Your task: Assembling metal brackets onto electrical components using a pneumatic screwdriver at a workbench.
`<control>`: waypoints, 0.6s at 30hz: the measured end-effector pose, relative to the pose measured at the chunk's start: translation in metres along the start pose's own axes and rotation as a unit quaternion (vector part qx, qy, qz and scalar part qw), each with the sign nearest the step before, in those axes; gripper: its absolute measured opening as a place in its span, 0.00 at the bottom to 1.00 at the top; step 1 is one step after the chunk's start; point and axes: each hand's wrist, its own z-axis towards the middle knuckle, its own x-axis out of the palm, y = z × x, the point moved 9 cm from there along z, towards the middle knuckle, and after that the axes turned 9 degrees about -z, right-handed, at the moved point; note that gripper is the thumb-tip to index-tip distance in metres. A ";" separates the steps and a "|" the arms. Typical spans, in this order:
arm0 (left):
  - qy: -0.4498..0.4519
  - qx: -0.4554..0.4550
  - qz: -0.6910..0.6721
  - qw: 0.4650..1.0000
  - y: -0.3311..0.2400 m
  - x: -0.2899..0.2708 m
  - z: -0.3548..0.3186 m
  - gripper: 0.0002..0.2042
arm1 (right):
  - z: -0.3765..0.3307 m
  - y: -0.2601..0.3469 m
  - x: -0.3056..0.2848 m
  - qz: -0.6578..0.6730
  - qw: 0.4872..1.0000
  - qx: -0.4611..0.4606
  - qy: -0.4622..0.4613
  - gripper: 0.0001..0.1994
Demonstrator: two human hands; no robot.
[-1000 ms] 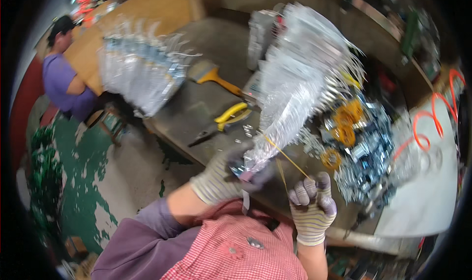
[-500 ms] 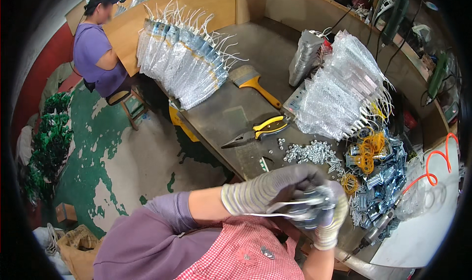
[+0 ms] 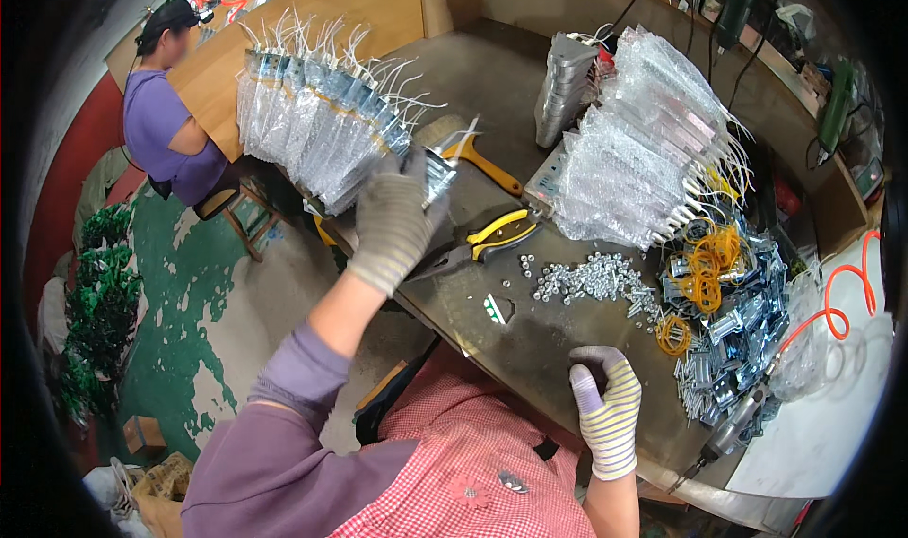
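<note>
My left hand (image 3: pixel 395 218), in a striped glove and smeared by motion, is closed on a bubble-wrapped part with a metal bracket end (image 3: pixel 437 176) and a white wire. It is at the near right end of a row of bubble-wrapped parts (image 3: pixel 317 131) with brackets and white wires. Much of the held part is hidden behind the glove. My right hand (image 3: pixel 607 410), gloved too, hovers at the bench's front edge, holding nothing, thumb apart from its bent fingers. Between the hands, pliers with yellow-black handles (image 3: pixel 501 233) and loose nuts (image 3: pixel 591 278) lie on the bench.
A brush (image 3: pixel 487 167) lies behind the pliers. To the right are a second stack of wrapped parts (image 3: pixel 634 150), rubber bands (image 3: pixel 705 283), metal brackets (image 3: pixel 733 335), screws (image 3: pixel 698 387) and a power screwdriver (image 3: pixel 728 436) on an orange coiled hose. A co-worker (image 3: pixel 165 112) sits at far left.
My hands were together over the bench edge around the blurred part. They have separated: the left carried the part forward and left to the row, while the right stayed near the edge, letting go.
</note>
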 end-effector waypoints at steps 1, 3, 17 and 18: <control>-0.048 0.035 0.062 0.996 0.020 0.014 0.002 0.26 | -0.001 -0.003 0.001 0.009 1.000 0.007 0.002 0.07; -0.020 0.031 0.071 0.997 0.027 0.029 0.006 0.26 | 0.000 0.007 -0.001 -0.039 0.998 -0.045 -0.004 0.07; 0.042 0.341 -0.291 0.893 -0.222 -0.010 0.079 0.24 | 0.001 -0.013 -0.008 0.046 0.997 -0.062 -0.002 0.05; 0.131 0.288 -0.244 0.917 -0.236 0.019 0.092 0.26 | 0.000 -0.017 -0.008 0.095 0.994 -0.056 -0.001 0.05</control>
